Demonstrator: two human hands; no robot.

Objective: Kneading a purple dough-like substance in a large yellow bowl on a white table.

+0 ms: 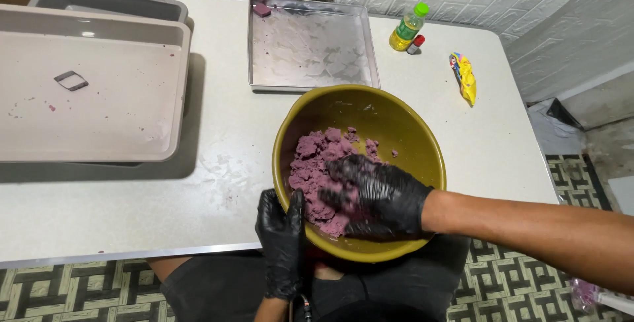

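Observation:
A mustard-yellow bowl (pixel 396 120) sits at the table's near edge, tipped toward me, with crumbly purple dough (pixel 318 153) inside. My left hand (pixel 281 243), in a black glove, grips the bowl's near rim with the thumb hooked over it. My right hand (pixel 380 196), also gloved in black, presses down into the dough with fingers curled around a clump.
A square metal tray (pixel 310 48) with a purple piece in its far corner lies behind the bowl. Left are stacked grey plastic trays (pixel 99 97) holding a diamond-shaped cutter (pixel 70 81). A green-capped yellow bottle (pixel 407 28), a small red-capped bottle (pixel 416 44) and a yellow wrapper (pixel 465 77) lie far right.

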